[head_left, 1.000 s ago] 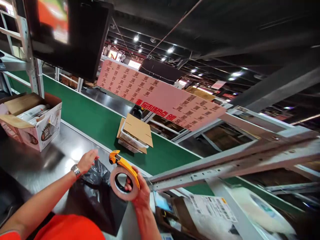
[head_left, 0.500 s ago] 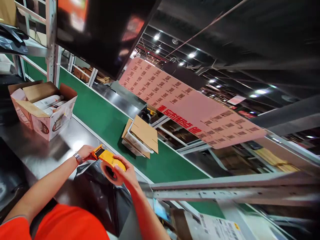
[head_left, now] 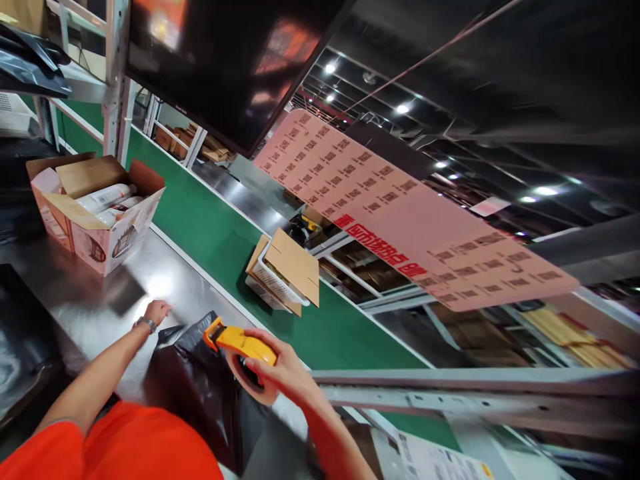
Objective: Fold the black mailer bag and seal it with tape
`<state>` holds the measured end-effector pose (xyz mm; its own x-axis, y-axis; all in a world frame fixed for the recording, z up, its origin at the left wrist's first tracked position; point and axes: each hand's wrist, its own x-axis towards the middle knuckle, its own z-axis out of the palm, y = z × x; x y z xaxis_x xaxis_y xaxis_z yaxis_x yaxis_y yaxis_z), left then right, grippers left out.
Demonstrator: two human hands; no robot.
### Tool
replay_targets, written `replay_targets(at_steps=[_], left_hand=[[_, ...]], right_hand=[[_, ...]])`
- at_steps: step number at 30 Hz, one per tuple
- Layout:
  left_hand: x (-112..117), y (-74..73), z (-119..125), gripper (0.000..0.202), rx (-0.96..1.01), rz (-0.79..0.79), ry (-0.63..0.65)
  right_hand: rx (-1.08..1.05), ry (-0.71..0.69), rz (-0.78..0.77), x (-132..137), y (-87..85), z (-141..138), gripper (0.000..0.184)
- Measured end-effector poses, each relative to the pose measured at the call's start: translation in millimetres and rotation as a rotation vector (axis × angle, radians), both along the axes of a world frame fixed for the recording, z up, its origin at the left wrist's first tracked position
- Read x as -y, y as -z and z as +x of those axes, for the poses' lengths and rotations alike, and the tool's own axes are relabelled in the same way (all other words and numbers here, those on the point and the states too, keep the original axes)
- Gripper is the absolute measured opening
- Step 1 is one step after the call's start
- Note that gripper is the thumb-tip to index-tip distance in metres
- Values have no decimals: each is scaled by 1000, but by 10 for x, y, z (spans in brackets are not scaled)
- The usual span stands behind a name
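Observation:
My right hand is wrapped around a yellow tape dispenser with a roll of tape on its underside. The dispenser's cutting end lies at the top of a black plastic-wrapped parcel on the metal table. My left hand, a watch on its wrist, is closed just beyond the parcel's far left corner. Whatever its fingers may hold is too small to make out. Farther left stands an open carton with white bottles inside.
Behind the table runs a green conveyor belt, carrying a white basket with cardboard. A dark screen and a pink board of printed codes hang above. A metal beam crosses at right. Black plastic lies at left.
My left hand has come away from the dispenser's front end, down and to the left. My right hand has brought the dispenser down and rightward onto the parcel. The view has shifted slightly.

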<state>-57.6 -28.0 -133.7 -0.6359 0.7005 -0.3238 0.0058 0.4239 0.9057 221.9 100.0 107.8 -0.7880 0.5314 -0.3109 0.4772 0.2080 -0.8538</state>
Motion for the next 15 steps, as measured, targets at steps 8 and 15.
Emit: replay_targets(at_steps=[8,15], left_hand=[[142,166,288,34,-228,-48,69],[468,-704,758,41,-468,228,219]], right_hand=[[1,40,2,-56,74,261,66],[-73,29,-8,-106,152,297,60]])
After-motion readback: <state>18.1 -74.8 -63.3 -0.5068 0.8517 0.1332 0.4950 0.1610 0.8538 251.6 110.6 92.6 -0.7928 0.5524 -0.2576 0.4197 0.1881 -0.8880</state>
